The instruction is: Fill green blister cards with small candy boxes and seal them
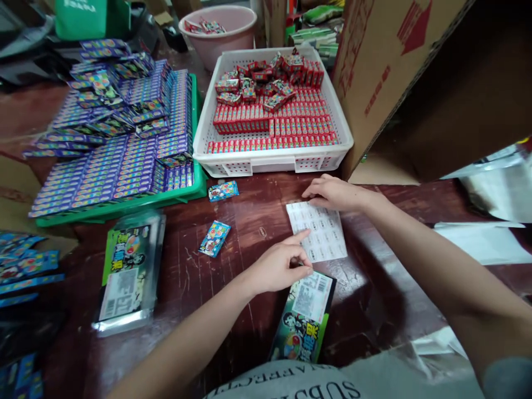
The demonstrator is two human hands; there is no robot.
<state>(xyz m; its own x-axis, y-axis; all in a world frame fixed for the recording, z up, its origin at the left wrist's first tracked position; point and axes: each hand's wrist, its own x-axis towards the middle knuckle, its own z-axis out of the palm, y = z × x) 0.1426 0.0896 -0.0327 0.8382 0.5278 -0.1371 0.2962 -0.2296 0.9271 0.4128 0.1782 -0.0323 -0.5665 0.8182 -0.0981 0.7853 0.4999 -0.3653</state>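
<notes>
A white sheet of printed stickers lies on the dark red tabletop in front of me. My right hand rests over its top edge, fingers stretched to the left and slightly apart. My left hand reaches in from the left, its index finger extended onto the sheet's left part. The thumb and another finger curl together below it; what they hold, if anything, is hidden. Just under that hand lies a green and black candy packet with a white barcode label, its upper left corner covered by the fingers.
Small blue sachets lie left of my hands. Further left is a stack of clear-wrapped packets. Behind stand a green tray of purple boxes, a white basket of red boxes and a pink bucket. A cardboard box rises at right.
</notes>
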